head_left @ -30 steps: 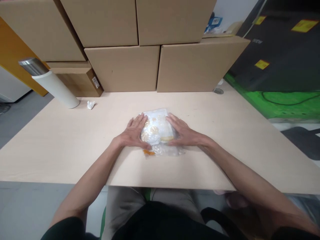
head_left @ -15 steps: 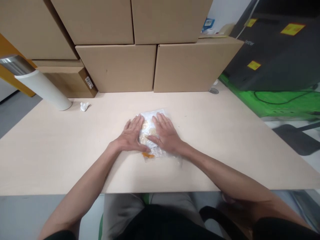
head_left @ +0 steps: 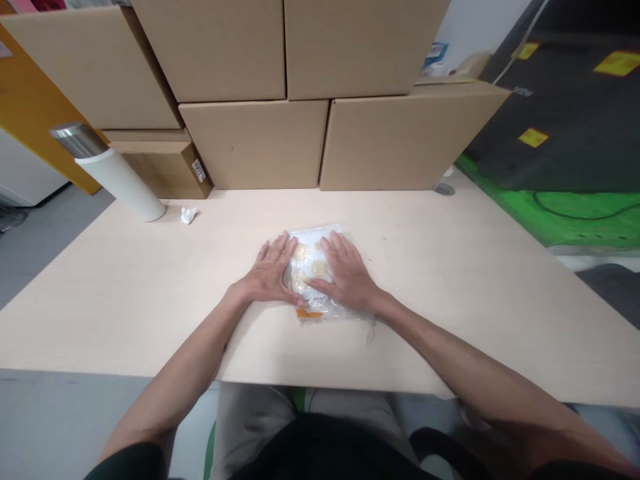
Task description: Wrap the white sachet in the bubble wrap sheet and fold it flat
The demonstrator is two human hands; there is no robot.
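Grip is standing open on both sides, fingers extended and closing around nothing: the left hand [head_left: 270, 272] is lying along the left edge of a flat, crinkly clear-plastic packet [head_left: 319, 268] with whitish contents and round yellowish spots, while the right hand [head_left: 349, 275] is covering its right part, thumb pointing inward. At the packet's near end, an orange patch [head_left: 309, 313] is showing beside loose, wrinkled film. The packet is resting near the middle of the pale, wood-look tabletop [head_left: 430, 287].

Good handling here is probably depending on light, even palm pressure, with the left hand anchoring its edge so that the thin film is not sliding or bunching under the right.

Farther off on the left, a crumpled white tissue [head_left: 189, 215] is lying near a white cylindrical flask [head_left: 125, 187] with a silvery cap. Beyond, stacked brown cardboard boxes [head_left: 257, 147] are lining the far side.
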